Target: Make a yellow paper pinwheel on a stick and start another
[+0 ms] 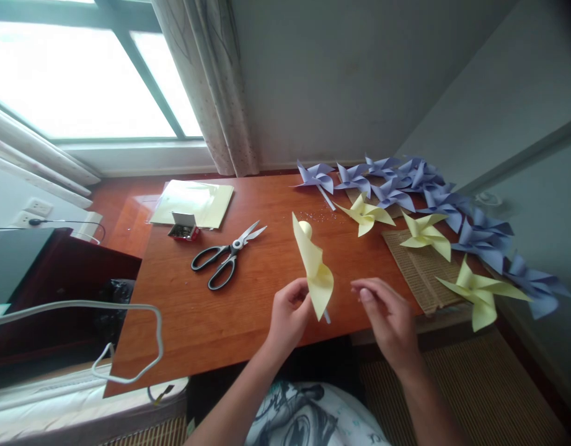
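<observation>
My left hand (289, 313) pinches a folded yellow paper pinwheel (313, 266) and holds it upright above the near edge of the wooden table (211, 322). A short stick end shows just below the paper. My right hand (387, 316) hovers a little to the right of the pinwheel, fingers curled with the tips together, and I cannot make out anything in it. Three finished yellow pinwheels (424, 235) lie on the table to the right. Behind them a row of several purple pinwheels (397, 183) runs along the wall.
Black-handled scissors (227, 254) lie left of centre. A small open box of pins (183, 227) sits beside a pack of yellow paper (196, 201). A woven mat (420, 272) lies under the right pinwheels. A white cable (127, 347) loops at the table's left corner.
</observation>
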A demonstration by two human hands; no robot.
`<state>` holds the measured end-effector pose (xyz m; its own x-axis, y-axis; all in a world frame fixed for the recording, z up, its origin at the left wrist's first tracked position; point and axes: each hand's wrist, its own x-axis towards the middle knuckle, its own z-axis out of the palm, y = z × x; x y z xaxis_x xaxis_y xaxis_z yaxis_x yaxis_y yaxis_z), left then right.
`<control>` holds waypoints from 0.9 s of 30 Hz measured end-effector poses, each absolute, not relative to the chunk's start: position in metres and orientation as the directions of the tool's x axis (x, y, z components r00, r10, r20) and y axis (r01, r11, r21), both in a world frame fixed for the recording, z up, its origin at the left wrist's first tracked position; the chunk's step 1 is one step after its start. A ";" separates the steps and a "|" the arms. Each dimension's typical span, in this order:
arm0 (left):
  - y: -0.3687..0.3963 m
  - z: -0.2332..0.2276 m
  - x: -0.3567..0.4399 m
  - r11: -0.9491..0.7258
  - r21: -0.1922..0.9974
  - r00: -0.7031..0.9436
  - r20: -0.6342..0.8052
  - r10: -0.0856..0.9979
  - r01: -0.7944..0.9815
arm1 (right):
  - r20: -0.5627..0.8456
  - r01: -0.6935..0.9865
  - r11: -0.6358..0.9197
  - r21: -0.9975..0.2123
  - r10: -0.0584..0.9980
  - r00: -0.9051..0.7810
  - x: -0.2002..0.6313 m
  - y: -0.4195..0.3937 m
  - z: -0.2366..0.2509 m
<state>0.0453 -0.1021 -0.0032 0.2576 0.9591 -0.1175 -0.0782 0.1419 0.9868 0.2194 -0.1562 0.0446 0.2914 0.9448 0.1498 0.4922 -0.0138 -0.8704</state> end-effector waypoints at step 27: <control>-0.103 0.004 0.041 -0.474 0.738 0.200 0.434 0.878 0.480 | 0.196 0.447 0.073 -0.891 0.952 0.235 0.194 -0.113 0.071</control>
